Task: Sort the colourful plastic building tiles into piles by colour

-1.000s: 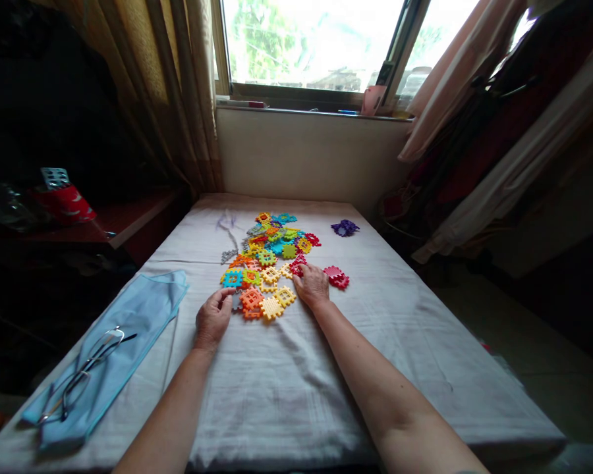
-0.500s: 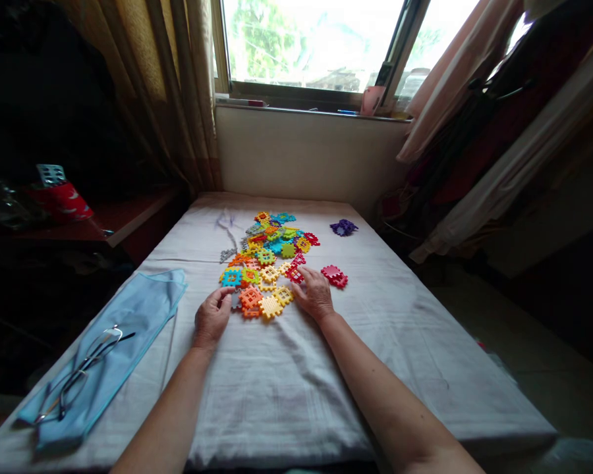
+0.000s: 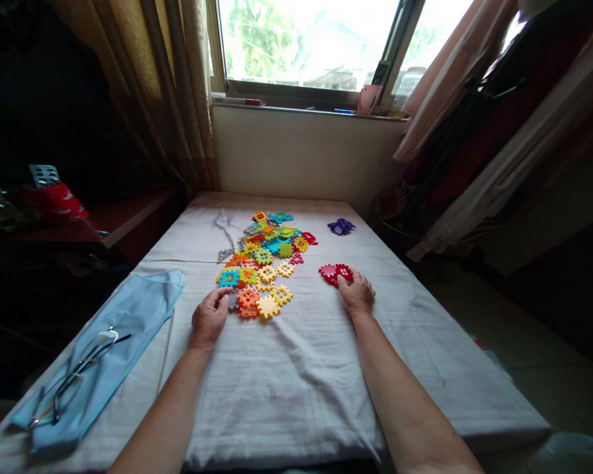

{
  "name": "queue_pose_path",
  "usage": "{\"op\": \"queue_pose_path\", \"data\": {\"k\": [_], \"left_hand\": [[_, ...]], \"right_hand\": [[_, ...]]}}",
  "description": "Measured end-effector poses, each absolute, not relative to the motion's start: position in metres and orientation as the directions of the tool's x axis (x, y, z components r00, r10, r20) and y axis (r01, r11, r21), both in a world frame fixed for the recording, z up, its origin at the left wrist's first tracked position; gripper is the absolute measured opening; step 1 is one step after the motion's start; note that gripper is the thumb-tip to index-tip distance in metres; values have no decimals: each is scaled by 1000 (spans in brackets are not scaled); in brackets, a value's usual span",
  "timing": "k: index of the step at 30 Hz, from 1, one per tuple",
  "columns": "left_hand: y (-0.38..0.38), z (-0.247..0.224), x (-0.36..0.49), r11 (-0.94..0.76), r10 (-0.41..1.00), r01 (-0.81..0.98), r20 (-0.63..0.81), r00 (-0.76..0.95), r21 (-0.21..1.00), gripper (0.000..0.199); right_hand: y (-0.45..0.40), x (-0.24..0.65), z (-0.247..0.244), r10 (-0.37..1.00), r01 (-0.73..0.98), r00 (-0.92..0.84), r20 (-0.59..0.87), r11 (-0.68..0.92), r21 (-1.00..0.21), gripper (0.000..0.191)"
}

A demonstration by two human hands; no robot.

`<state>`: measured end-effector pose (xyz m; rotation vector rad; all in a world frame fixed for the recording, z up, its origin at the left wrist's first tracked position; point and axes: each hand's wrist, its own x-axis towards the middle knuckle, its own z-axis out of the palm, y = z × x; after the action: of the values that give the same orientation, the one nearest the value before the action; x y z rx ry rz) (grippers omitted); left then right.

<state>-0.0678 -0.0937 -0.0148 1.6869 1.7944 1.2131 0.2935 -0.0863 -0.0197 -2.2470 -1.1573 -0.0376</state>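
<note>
The right hand [image 3: 358, 291] is pinching a red window tile [image 3: 343, 270] beside red pieces [image 3: 329, 270], seemingly placing it and needing release, while the half-curled left hand [image 3: 211, 318] is resting, hold unclear.

Glasses [image 3: 82, 363] lie on a blue cloth [image 3: 148, 303].

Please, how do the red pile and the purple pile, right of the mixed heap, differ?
The red pile lies nearer the camera than the purple pile. The right hand is at the red pile; no hand is at the purple pile. Both lie on the tablecloth, apart from the mixed heap.
</note>
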Motion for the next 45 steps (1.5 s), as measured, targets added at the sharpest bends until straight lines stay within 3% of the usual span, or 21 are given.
{"op": "queue_pose_path", "data": {"k": [12, 23, 33, 41, 45], "left_hand": [[-94, -14, -67, -106, 938, 565, 271, -215, 818, 34], [-95, -13, -66, -129, 935, 533, 282, -216, 836, 32], [-91, -16, -70, -121, 903, 503, 305, -302, 856, 35], [-57, -2, -88, -48, 876, 583, 314, -365, 811, 33], [-37, -1, -89, -10, 890, 629, 294, -349, 777, 29]], "right_hand": [[-86, 291, -20, 751, 764, 603, 270, -445, -467, 47], [-86, 291, -24, 746, 800, 569, 345, -405, -444, 45], [-78, 262, -16, 801, 937, 289, 524, -126, -325, 37], [-51, 226, -13, 899, 952, 81, 430, 57, -300, 39], [-36, 215, -11, 927, 954, 61, 369, 54, -295, 41]]}}
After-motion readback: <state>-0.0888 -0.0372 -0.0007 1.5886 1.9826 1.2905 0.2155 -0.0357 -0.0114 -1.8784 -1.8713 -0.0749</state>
